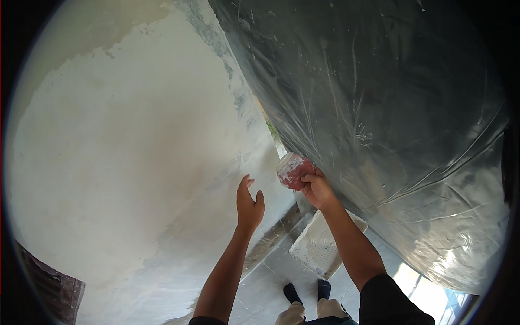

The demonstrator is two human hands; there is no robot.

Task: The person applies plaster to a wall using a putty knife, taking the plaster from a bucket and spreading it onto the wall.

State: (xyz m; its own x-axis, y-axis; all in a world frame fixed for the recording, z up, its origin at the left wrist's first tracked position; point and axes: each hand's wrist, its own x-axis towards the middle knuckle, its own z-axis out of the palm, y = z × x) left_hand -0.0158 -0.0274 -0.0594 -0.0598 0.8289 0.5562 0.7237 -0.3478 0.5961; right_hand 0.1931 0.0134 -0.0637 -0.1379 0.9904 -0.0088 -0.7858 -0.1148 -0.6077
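My right hand (318, 188) grips a rounded red piece (296, 172) smeared with white plaster, thumb on its near face. Its exact kind I cannot make out. It is held up beside the edge where the pale plastered wall (124, 157) meets a dark plastic sheet (390, 103). To its left, my left hand (250, 205) is raised in front of the wall, empty, with thumb and fingers apart. Whether it touches the wall I cannot tell. Below my right forearm, a plaster-caked tray (319, 244) sits on the floor, partly hidden by that arm.
The plastic sheet hangs in folds along the whole right side. My feet (307, 291) stand on grey floor tiles (260, 292) close to the tray. At the lower left is a dark brown ridged panel (54, 284). Bright light falls at the lower right.
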